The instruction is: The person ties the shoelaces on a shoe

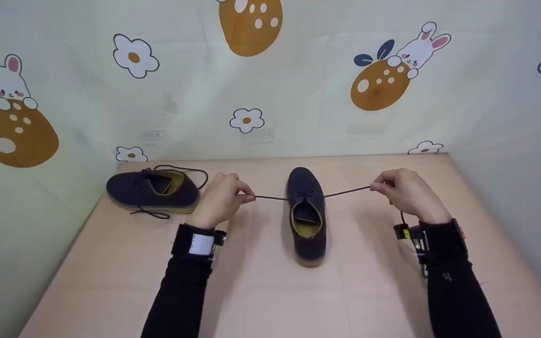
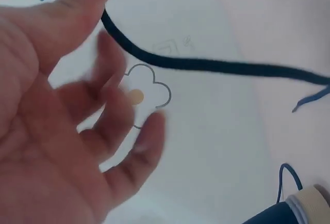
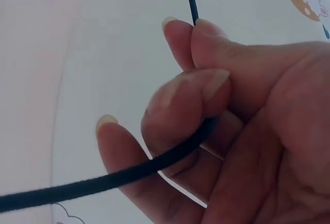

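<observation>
A dark navy shoe (image 1: 312, 253) with a tan lining stands upright on the table, toe pointing away from me. Left of it, my left hand (image 1: 219, 199) pinches one end of its shoelace (image 1: 271, 197) between thumb and forefinger; the other fingers are loosely bent in the left wrist view. On the far side, my right hand (image 1: 409, 195) pinches the other end. Both ends stretch out sideways from the eyelets. In the right wrist view, the dark lace (image 3: 113, 179) also passes through the curled fingers, and its tail hangs below the hand.
A matching shoe (image 1: 127, 190) lies at the left back of the table (image 1: 280, 300), toe to the left, laces loose on either side. Light cloth walls (image 1: 298, 84) with rabbit and flower prints enclose the table at the back and sides.
</observation>
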Motion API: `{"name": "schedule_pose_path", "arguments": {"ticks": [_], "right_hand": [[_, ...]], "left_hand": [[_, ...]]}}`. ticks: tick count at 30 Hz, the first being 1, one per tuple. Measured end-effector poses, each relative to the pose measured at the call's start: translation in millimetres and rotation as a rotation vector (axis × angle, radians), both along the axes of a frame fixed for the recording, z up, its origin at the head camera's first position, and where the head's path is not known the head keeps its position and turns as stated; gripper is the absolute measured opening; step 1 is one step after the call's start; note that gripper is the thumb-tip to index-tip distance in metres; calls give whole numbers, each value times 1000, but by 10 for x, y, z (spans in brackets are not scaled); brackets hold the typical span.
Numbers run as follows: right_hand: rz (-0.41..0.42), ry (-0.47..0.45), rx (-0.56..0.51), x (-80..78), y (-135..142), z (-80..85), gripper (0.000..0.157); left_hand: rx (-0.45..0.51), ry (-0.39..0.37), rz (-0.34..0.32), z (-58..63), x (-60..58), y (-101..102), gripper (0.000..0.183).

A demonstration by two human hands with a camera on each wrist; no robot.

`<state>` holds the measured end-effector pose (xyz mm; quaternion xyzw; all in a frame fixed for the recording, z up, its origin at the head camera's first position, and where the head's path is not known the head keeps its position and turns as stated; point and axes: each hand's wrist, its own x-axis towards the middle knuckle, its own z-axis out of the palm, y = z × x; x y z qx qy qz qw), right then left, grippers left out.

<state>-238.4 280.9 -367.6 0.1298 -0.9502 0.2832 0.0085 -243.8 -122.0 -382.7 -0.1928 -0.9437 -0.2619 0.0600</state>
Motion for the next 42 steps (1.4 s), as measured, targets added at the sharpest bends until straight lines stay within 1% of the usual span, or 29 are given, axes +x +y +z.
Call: {"name": "schedule_pose_path", "arguments": {"ticks": [2,5,7,9,10,12,14,16,19,22,24,27,30,32,34,37,39,41,42], "right_hand": [[-2,-10,-8,19,6,24,17],[15,-3,-4,45,9,54,17],[30,3,2,64,8,80,16],[33,-1,12,82,10,107,16],[33,-2,17,93,10,123,16],[30,-3,26,112,14,153,16],[23,-1,32,128,23,176,16],[21,6,35,141,31,196,16],[23,22,37,150,40,215,15],[30,36,38,153,45,226,15],[34,41,37,155,52,229,14],[38,48,36,159,63,230,14],[38,49,39,162,83,228,13],[37,47,42,164,101,226,12],[33,38,47,169,114,226,12],[29,21,54,177,125,224,12],[27,14,61,184,135,225,12],[26,13,68,186,146,224,12],[24,13,71,186,152,223,11]], "left_hand": [[58,-1,49,10,-9,50,9],[200,-14,96,59,-44,169,12],[285,-1,103,125,-97,284,14],[330,32,88,219,-169,431,13],[345,39,68,276,-205,513,13],[345,48,16,385,-284,696,13],[310,41,-63,478,-350,886,13],[257,12,-158,531,-401,1072,13],[154,-18,-282,528,-458,1326,14],[69,-46,-371,465,-491,1519,15],[22,-40,-421,420,-505,1604,16],[-10,-21,-478,379,-518,1665,18],[-1,-11,-500,373,-532,1681,20],[-4,-40,-502,387,-536,1682,21],[-39,-86,-502,400,-535,1671,23],[-109,-162,-454,403,-519,1601,28],[-122,-173,-400,389,-518,1513,29],[-87,-157,-338,358,-514,1381,29],[-49,-145,-312,336,-511,1303,27]]}}
